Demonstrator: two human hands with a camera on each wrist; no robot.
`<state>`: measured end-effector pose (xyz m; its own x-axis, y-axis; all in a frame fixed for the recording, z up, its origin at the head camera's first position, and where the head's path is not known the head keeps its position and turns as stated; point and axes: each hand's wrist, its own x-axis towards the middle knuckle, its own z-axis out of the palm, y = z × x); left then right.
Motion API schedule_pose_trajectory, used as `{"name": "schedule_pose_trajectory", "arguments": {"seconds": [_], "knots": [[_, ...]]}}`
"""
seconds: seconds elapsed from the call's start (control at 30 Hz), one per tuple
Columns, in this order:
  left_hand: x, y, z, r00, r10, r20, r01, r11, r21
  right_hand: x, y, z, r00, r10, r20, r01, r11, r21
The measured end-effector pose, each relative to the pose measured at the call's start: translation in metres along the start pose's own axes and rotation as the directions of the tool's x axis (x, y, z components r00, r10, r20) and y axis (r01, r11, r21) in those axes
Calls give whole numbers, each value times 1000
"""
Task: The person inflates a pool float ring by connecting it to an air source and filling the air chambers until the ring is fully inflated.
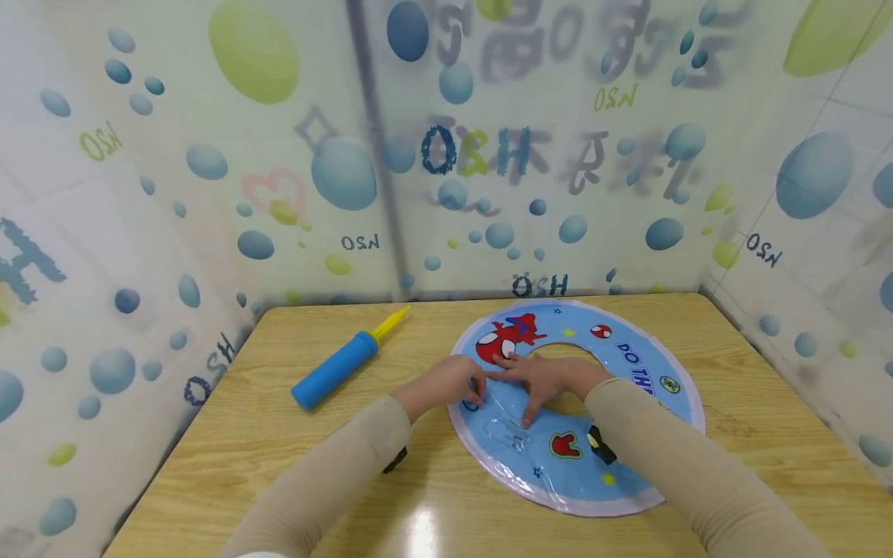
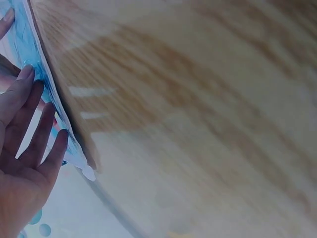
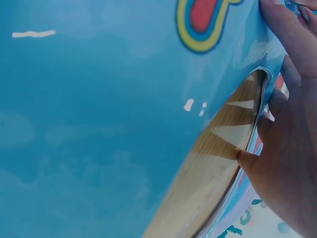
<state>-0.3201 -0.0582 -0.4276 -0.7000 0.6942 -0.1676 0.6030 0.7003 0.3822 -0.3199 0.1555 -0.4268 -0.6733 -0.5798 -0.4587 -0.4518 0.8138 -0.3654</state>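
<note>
Ring (image 1: 568, 482) is lying flat on the right side of the table (image 1: 244, 434), and both hands are on it. My read is that this is the fiddly bit, finding or freeing something small on the left part of the band, maybe a valve, though I can't make one out. Left hand (image 1: 456, 381) looks pinched onto the vinyl there, but what exactly is between the fingertips I can't tell. Right hand (image 1: 551, 380) is spread across the band beside the hole, thumb on the near side, clamped on nothing. They're right next to each other; can't tell if they touch.

Next move, I'd guess, calls for a steady right hand and a small, careful pull with the left. Pump (image 1: 337, 370) lies well apart on the left, nobody touching it.

As for looks: limp, shiny and creased, probably little air in it. Light blue with a pale rim (image 1: 600, 509), a red masked figure (image 1: 504, 341), little stars (image 1: 608, 479), and wood showing through the hole.
</note>
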Motion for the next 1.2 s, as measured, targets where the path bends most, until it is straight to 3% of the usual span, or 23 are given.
{"name": "schedule_pose_trajectory", "arguments": {"seconds": [0.37,0.63,1.0,1.2], "knots": [[-6,-3,2,1000,-14,15,14,1000,-12,-1,-1,-1,1000,-8,1,8,1000,-27],[-6,-9,5,1000,20,-1,-20,1000,-22,-3,1,0,1000,5,0,-5,1000,-25],[-18,-10,2,997,-81,-14,80,996,-40,0,-1,0,999,34,-14,-35,999,-39],[-25,-8,1,994,-107,22,105,991,78,-1,-1,0,1000,5,-24,-6,999,-37]]}}
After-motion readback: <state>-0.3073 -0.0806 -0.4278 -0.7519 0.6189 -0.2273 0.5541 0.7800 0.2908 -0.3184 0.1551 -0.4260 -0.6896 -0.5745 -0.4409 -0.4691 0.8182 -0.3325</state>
